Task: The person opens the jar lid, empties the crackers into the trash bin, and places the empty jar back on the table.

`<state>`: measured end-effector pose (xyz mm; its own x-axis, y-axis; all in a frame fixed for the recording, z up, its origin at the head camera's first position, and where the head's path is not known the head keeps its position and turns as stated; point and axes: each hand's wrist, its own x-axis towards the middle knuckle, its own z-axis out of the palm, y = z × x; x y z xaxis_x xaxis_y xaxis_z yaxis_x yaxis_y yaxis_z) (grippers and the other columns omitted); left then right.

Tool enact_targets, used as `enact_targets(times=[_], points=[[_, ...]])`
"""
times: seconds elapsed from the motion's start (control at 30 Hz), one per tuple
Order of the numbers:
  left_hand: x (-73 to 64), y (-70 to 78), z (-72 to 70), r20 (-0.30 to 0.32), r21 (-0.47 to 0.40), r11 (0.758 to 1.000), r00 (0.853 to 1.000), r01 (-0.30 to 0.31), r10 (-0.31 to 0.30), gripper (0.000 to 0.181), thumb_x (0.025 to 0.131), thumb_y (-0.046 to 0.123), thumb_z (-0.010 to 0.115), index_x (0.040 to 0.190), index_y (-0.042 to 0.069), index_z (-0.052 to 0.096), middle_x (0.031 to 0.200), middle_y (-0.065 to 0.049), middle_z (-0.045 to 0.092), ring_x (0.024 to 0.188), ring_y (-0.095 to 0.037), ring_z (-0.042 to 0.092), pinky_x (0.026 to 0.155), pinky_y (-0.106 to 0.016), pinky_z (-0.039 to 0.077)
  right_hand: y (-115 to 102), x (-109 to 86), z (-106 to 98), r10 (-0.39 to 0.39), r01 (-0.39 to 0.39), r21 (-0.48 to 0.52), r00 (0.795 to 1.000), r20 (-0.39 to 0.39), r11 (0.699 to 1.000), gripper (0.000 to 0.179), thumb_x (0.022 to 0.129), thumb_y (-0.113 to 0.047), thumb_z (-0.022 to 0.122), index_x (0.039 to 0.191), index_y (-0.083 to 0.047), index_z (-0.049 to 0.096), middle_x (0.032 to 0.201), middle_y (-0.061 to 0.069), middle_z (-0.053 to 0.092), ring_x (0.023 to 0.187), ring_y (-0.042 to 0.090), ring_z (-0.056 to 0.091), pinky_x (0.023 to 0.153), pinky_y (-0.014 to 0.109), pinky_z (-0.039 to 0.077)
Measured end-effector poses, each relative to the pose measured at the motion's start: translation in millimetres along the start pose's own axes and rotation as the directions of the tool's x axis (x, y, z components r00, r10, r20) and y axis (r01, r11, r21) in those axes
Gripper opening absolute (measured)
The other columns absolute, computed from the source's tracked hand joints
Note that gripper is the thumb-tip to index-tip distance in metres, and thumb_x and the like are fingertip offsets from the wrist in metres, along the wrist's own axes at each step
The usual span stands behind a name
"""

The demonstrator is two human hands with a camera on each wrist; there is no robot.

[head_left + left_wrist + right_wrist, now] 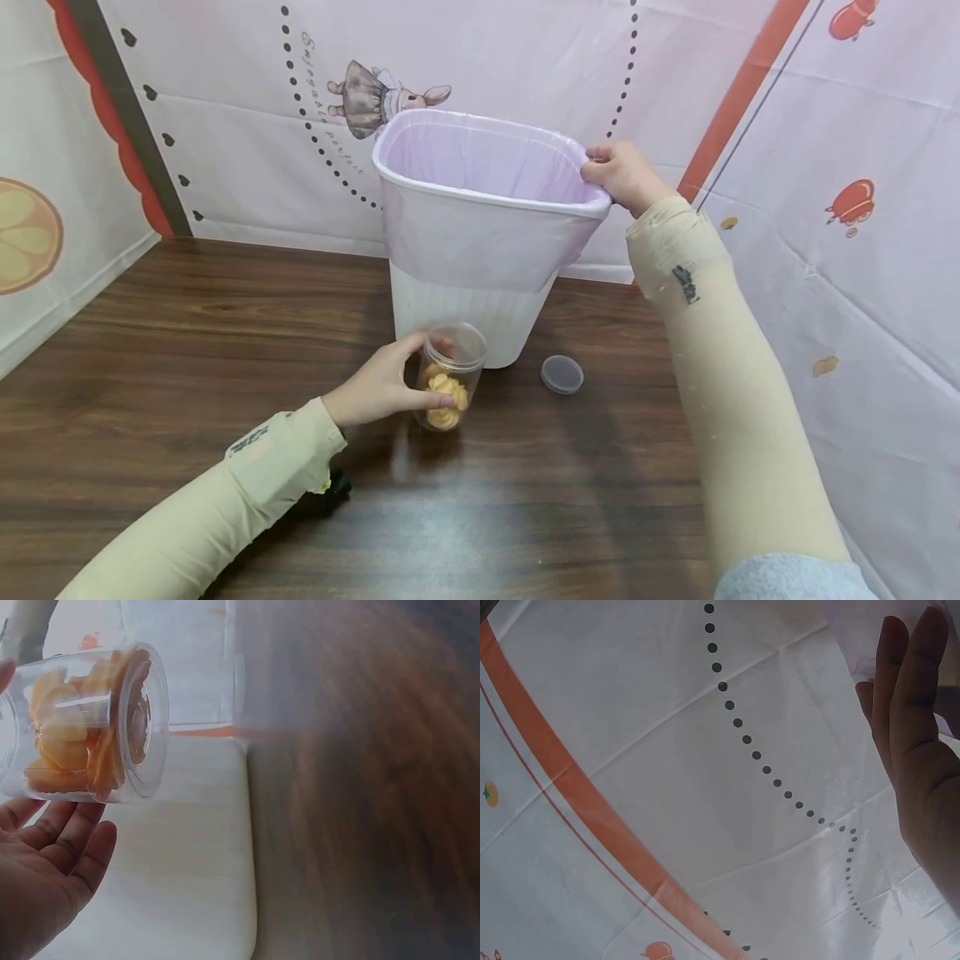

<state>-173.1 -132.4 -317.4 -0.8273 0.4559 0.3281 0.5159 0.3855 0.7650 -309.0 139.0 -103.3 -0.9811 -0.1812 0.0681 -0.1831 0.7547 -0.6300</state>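
Fingers of the left hand (375,389) curl round a clear, cylindrical plastic jar (458,357) of yellow swirled cookies (444,398).
It is at six o'clock from a tall, lilac-lined white plastic bin (465,300), whose rim the right hand (622,177) grips at three o'clock; a round grey plastic lid (562,375) lies at the jar's three o'clock.

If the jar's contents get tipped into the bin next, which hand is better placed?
Probably the left hand: it grips the clear jar in front of the bin, while the right hand is occupied holding the bin's rim.
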Motion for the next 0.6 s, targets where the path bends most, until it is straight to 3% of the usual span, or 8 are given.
enact_targets(times=[0.3, 0.6], points=[[1.5, 1.3, -11.4, -0.034, -0.006, 0.999, 0.999, 0.031, -0.031, 0.057, 0.067, 0.034, 0.078, 0.116, 0.022, 0.051, 0.106, 0.006, 0.058, 0.090, -0.012, 0.052, 0.081, -0.030, 0.042, 1.6, 2.2, -1.2, 0.010, -0.010, 0.010, 1.000, -0.004, 1.000, 0.051, 0.091, -0.015, 0.040, 0.138, 0.002, 0.030, 0.135, 0.020, 0.043, 0.080, 0.002, 0.053, 0.062, 0.010, 0.046], [1.2, 1.1, -20.8, -0.047, -0.039, 0.998, 0.998, 0.041, -0.043, 0.058, 0.069, 0.029, 0.077, 0.119, 0.019, 0.050, 0.112, 0.002, 0.056, 0.095, -0.014, 0.051, 0.084, -0.033, 0.041, -0.3, 1.8, -0.5, 0.017, -0.017, 0.000, 1.000, -0.003, 1.000, 0.050, 0.092, -0.017, 0.040, 0.138, 0.000, 0.030, 0.135, 0.019, 0.044, 0.077, 0.001, 0.052, 0.062, 0.010, 0.046]])
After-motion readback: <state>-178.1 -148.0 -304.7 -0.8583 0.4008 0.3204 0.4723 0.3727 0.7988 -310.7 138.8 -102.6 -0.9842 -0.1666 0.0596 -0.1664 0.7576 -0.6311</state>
